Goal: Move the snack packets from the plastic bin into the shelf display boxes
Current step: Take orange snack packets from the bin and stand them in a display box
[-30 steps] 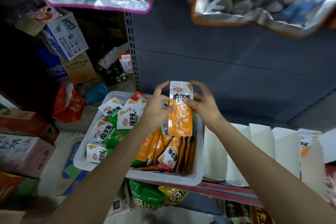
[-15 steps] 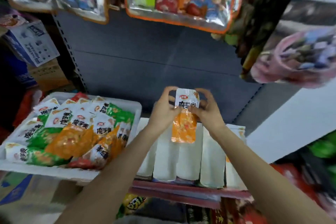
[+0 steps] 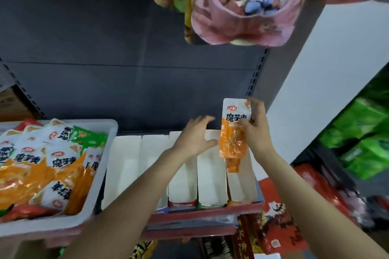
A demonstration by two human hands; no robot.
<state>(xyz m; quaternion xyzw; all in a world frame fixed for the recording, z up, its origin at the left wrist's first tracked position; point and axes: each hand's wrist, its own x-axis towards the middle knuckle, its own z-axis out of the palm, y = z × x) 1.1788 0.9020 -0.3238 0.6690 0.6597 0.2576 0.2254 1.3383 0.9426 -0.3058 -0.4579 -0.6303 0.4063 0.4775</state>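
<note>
My right hand (image 3: 255,130) pinches the top of a white and orange snack packet (image 3: 233,132), held upright over the rightmost white display boxes (image 3: 211,176) on the shelf. My left hand (image 3: 194,136) hovers just left of the packet with fingers spread, holding nothing; whether it touches a box is unclear. The white plastic bin (image 3: 103,166) at the left holds several orange, green and red packets (image 3: 52,162). A second orange packet shows below the held one inside the last box (image 3: 242,187).
A row of several white display boxes fills the shelf, which has a red front edge (image 3: 202,213). Clear bags of sweets (image 3: 246,2) hang overhead. Green packs (image 3: 366,143) sit at the right, behind a white wall panel (image 3: 328,82). Dark shelf backing lies behind.
The view swung right, so the bin now sits far left. My left hand let go of the packet and opened. My right hand carried the packet right, over the last boxes.
</note>
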